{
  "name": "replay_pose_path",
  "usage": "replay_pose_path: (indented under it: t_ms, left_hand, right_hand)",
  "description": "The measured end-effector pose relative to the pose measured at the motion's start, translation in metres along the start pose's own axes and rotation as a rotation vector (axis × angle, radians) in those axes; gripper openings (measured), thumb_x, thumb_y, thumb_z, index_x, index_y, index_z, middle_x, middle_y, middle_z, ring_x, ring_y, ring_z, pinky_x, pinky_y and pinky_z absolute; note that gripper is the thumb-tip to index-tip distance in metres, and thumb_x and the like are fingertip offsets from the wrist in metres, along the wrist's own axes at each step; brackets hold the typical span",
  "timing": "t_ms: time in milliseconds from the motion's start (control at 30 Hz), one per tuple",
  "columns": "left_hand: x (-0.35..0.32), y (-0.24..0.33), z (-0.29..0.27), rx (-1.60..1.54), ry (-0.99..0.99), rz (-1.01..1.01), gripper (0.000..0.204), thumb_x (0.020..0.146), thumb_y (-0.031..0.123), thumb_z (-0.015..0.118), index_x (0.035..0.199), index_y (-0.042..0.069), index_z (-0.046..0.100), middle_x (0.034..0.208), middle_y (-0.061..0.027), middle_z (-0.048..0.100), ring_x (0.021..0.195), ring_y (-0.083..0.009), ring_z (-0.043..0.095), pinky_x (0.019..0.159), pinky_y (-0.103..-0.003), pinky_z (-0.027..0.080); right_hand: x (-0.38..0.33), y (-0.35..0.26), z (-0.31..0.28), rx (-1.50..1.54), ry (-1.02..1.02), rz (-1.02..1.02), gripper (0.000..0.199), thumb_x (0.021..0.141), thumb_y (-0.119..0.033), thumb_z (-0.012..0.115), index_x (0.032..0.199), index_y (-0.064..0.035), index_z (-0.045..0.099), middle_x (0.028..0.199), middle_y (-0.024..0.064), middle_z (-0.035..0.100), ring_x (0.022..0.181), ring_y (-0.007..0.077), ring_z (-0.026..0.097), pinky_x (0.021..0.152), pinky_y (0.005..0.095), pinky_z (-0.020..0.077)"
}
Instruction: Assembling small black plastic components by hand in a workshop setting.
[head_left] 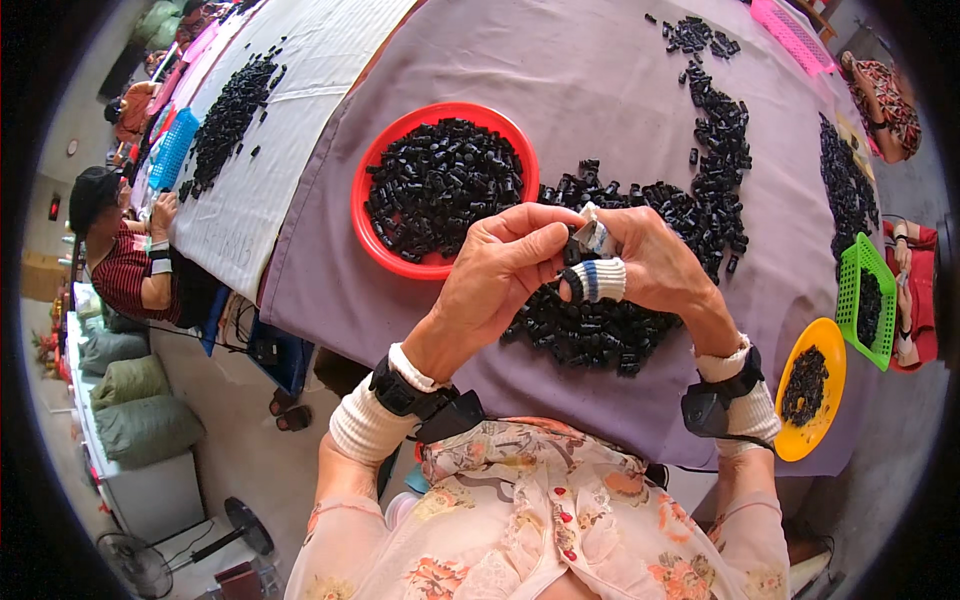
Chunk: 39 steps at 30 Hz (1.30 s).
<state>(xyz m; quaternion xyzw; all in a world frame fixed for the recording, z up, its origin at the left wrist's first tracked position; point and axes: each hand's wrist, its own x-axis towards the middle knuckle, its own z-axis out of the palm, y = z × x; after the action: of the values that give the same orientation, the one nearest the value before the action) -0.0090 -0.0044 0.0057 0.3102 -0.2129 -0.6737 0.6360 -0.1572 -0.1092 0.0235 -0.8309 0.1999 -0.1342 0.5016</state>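
Note:
My left hand point(505, 258) and my right hand point(655, 255) meet over a heap of small black cylindrical parts point(610, 340) on the cloth-covered table. The left thumb and forefinger are pinched together at the right fingertips; what they grip is mostly hidden. A striped white finger sleeve point(603, 281) covers my right thumb, and a pale wrap point(597, 236) goes round a right finger. Between the right thumb and fingers sits a small black part point(571, 250), partly covered. Just left of my hands stands a red basin point(368, 232) filled with similar black parts.
At right are a yellow plate point(827, 390) with small dark pieces and a green basket point(850, 290). Another person point(140, 250) works at the left table beside a blue basket point(175, 150). More people sit at the right edge. A fan point(135, 565) stands lower left.

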Motion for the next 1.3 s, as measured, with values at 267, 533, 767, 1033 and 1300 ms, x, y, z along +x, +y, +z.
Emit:
replay_pose_path:
  t_ms: [267, 533, 767, 1033, 1300]
  left_hand:
    - [0.001, -0.003, -0.002, 0.056, 0.021, 0.04, 0.018, 0.088, 0.011, 0.054, 0.102, 0.0, 0.059, 0.089, -0.0076, 0.063, 0.074, -0.0107, 0.061, 0.062, -0.025, 0.054]
    - [0.001, -0.002, -0.005, 0.109, 0.005, 0.05, 0.017, 0.088, 0.01, 0.054, 0.1, 0.0, 0.06, 0.091, -0.0073, 0.063, 0.079, -0.0114, 0.061, 0.069, -0.026, 0.053]
    - [0.003, -0.003, -0.006, 0.025, -0.022, 0.02, 0.019, 0.09, 0.012, 0.051, 0.103, 0.0, 0.058, 0.092, -0.0079, 0.062, 0.08, -0.0125, 0.061, 0.07, -0.028, 0.054]
    - [-0.001, -0.005, 0.001, 0.026, 0.085, 0.011, 0.017, 0.088, 0.01, 0.054, 0.101, 0.0, 0.06, 0.084, -0.0029, 0.061, 0.067, -0.0066, 0.055, 0.061, -0.022, 0.049]
    - [-0.002, -0.003, 0.003, 0.072, 0.053, 0.019, 0.017, 0.087, 0.01, 0.056, 0.1, 0.0, 0.06, 0.087, -0.0041, 0.062, 0.07, -0.0067, 0.056, 0.063, -0.021, 0.05]
  right_hand:
    - [-0.002, 0.003, 0.005, 0.034, 0.018, 0.022, 0.043, 0.065, -0.036, 0.073, 0.073, 0.0023, 0.055, 0.054, 0.0099, 0.048, 0.049, 0.0152, 0.045, 0.049, 0.0314, 0.0392]
    - [-0.004, 0.008, 0.011, 0.06, 0.005, -0.001, 0.032, 0.068, -0.025, 0.071, 0.073, 0.003, 0.055, 0.053, 0.0114, 0.047, 0.048, 0.0142, 0.043, 0.048, 0.0316, 0.0377]
    - [-0.003, 0.002, 0.006, 0.146, 0.057, 0.006, 0.033, 0.069, -0.029, 0.073, 0.071, 0.0001, 0.057, 0.053, 0.0024, 0.049, 0.052, 0.0077, 0.042, 0.048, 0.0275, 0.0377]
    - [-0.002, 0.009, 0.005, 0.053, 0.036, -0.016, 0.041, 0.065, -0.035, 0.074, 0.073, 0.0008, 0.055, 0.054, 0.0072, 0.049, 0.05, 0.0134, 0.045, 0.049, 0.0297, 0.0391]
    - [-0.004, 0.003, 0.003, 0.008, -0.01, 0.01, 0.041, 0.067, -0.033, 0.072, 0.072, 0.0027, 0.053, 0.053, 0.0121, 0.047, 0.048, 0.0165, 0.044, 0.048, 0.0322, 0.0386]
